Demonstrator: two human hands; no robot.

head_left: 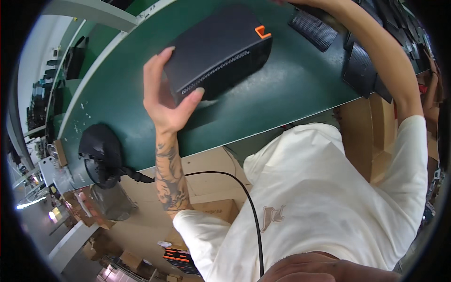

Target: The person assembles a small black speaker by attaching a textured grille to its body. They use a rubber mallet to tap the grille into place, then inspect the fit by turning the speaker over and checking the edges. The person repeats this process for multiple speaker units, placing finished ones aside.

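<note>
A black box (213, 49) with a row of pale zigzag marks along its near edge is tilted above the green table. An orange tab (262, 32) sticks out at its right end. My left hand (167, 96) grips the box's left end, thumb on the near side and fingers at the far corner. My right arm reaches across the upper right, and only a bit of my right hand (283, 2) shows at the top edge; its fingers are cut off. Near that arm lie black textured leather-like pouches (314, 29).
More black pouches (361, 70) are piled at the table's right. On the left stands a black bag-like thing (99, 152) with a strap. A black cable (235, 177) runs across my front. Cardboard boxes (359, 136) stand below the table edge. Another person's arm (431, 89) shows far right.
</note>
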